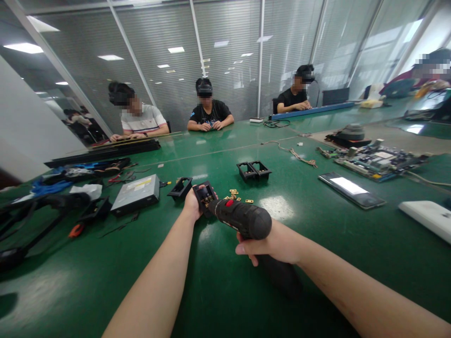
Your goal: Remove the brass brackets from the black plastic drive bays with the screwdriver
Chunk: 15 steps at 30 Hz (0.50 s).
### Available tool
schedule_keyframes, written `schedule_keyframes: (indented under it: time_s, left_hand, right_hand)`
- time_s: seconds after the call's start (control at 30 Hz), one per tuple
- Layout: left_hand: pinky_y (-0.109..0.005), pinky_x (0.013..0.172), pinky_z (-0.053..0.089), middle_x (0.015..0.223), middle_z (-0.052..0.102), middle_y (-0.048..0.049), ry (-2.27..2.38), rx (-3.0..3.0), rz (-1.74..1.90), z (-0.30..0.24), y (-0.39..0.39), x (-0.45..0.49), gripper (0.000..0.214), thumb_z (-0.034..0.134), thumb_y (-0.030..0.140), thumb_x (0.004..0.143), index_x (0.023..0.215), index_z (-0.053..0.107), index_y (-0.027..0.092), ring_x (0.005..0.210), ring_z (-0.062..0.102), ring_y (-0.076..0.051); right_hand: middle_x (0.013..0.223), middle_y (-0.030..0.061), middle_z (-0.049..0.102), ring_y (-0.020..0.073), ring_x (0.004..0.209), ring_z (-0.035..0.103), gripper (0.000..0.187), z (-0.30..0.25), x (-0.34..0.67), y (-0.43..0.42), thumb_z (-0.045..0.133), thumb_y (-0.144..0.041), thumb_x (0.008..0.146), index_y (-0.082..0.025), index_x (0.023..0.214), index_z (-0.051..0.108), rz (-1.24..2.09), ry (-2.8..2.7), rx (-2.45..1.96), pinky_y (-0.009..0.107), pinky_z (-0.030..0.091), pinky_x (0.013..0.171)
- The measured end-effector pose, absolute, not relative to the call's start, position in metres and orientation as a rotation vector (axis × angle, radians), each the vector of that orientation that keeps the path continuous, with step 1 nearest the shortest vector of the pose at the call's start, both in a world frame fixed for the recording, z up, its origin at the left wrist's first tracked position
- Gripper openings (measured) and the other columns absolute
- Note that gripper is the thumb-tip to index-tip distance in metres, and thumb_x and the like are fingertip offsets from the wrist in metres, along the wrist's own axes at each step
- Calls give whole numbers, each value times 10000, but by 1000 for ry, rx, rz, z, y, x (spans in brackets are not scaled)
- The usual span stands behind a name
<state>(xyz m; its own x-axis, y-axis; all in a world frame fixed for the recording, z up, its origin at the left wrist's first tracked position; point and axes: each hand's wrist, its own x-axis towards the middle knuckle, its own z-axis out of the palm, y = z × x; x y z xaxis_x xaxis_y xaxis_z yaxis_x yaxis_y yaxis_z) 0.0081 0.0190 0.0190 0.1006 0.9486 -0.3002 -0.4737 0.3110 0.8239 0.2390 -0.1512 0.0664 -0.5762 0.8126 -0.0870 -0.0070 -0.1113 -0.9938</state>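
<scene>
My left hand point(192, 204) grips a small black plastic housing point(201, 191) by its side, tilted up off the table, with brass-coloured bits inside it. In my right hand point(268, 244) is a black cordless screwdriver point(243, 218) with a red switch on top. Its front end points into the housing; the exact contact of the tip is hidden. Just beyond the tool lie several small brass plates point(234, 192). One more black housing point(180, 188) stands left of my left hand, and a joined pair of black frames point(252, 171) sits farther back.
A silver optical drive point(136, 193), pliers and cables lie to the left. At right are a phone point(351, 189), a circuit board point(382, 159) and a white box point(428, 218). Several people sit across the green table point(211, 155), one with a long blue rail point(310, 111).
</scene>
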Motion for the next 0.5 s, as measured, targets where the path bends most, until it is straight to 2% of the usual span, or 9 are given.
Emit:
schedule_keyframes:
  time_s: [0.27,0.5]
  left_hand:
    - [-376,572,603,668,709,-119,981,617,1144,22,18,10,296,462,300,926,924,704,128,596,709,-262]
    - [-397,640,626,686,716,-94,926,542,1165,20,19,9,268,531,291,894,1006,720,138,624,724,-262]
  right_hand:
    - [821,-21,676,140,530,664,701,66,238,-151,898,-261,759,-169,1394,615,1754,-1541,-894,253,515,509]
    - [784,-25,673,143,527,661,575,66,238,-152,892,-256,765,-163,1283,661,1757,-1544,-882,254,511,508]
